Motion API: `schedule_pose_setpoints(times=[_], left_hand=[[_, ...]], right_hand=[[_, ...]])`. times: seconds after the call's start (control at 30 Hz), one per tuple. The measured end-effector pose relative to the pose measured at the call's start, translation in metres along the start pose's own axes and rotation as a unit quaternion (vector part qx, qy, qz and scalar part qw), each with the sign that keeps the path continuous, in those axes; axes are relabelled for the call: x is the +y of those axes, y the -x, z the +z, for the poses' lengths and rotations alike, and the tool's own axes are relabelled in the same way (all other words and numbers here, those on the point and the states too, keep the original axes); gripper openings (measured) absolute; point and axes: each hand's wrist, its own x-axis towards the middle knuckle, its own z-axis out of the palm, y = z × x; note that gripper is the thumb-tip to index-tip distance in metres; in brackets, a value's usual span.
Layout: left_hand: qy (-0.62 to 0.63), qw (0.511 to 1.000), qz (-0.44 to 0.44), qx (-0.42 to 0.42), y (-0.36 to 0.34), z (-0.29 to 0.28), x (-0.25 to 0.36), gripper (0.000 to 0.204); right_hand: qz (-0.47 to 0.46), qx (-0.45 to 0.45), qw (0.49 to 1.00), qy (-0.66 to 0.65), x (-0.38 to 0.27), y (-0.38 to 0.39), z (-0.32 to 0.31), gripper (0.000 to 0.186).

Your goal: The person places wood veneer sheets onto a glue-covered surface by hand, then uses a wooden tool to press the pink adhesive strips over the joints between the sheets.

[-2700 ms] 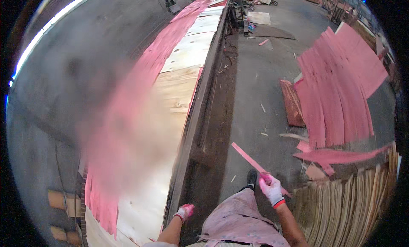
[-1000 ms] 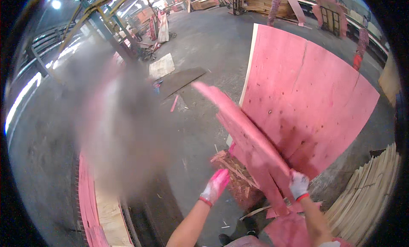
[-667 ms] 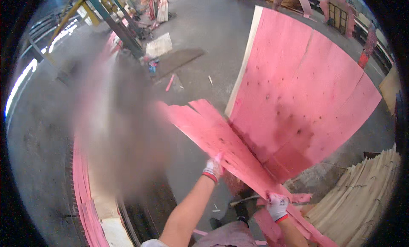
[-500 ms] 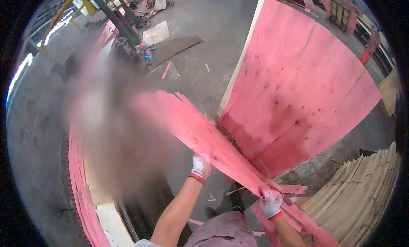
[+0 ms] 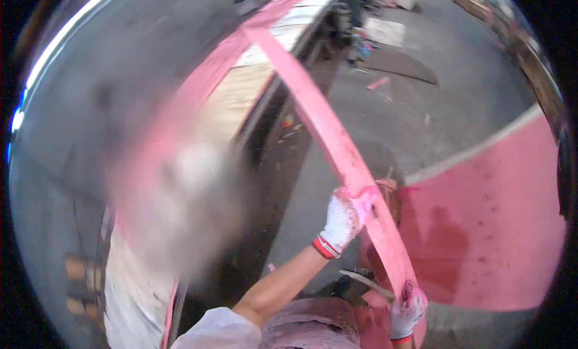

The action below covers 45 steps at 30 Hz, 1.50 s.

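Observation:
A long pink-stained strip of wood veneer (image 5: 328, 129) runs diagonally from near my body to the long bench, its far end over the sheets there. My left hand (image 5: 343, 219), in a white glove stained pink with a red cuff, is closed around the strip near its middle. Lower down, my right hand (image 5: 409, 313), gloved likewise, grips the near end. To the right of the strip lies a broad stack of pink veneer sheets (image 5: 487, 228) with dark spots and a pale far edge.
The long bench at the left carries pale veneer sheets (image 5: 238, 96) and a pink band of veneer (image 5: 211, 78). A brown board (image 5: 400, 63) and a pale sheet (image 5: 385, 31) lie on the floor farther off, among scraps. A blurred smear hides part of the left side.
My view has turned left toward the bench. The strip has come off the pink stack, and its far end has swung over the bench, with both hands still holding it.

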Motion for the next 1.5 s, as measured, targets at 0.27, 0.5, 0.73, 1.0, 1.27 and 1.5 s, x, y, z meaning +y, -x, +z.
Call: schedule_pose_setpoints(times=[0.27,0.5,0.73,1.0,1.27,1.5], left_hand=[[0.382,0.911,0.047,0.147,0.096,-0.214,0.054,0.028],[0.235,0.934,0.142,0.227,0.247,-0.469,0.065,0.035],[-0.188,0.798,0.225,0.527,0.416,-0.688,0.059,0.037],[0.133,0.724,0.262,0.624,0.601,-0.913,-0.003,0.048],[0.013,0.678,0.034,0.734,0.887,-1.074,-0.260,0.057],[0.337,0.480,-0.093,0.805,1.058,-1.006,-0.499,0.042]], right_hand=[[-0.144,0.002,0.989,-0.031,-0.150,0.021,0.043,0.046],[-0.352,0.051,0.916,-0.183,-0.372,0.072,0.116,0.056],[-0.514,0.043,0.812,-0.272,-0.594,0.120,0.168,0.051],[-0.708,0.100,0.607,-0.345,-0.889,0.218,0.256,0.036],[-0.779,-0.029,0.506,-0.368,-1.096,0.430,0.432,0.024],[-0.636,-0.505,0.525,-0.253,-1.004,0.591,0.489,0.032]])
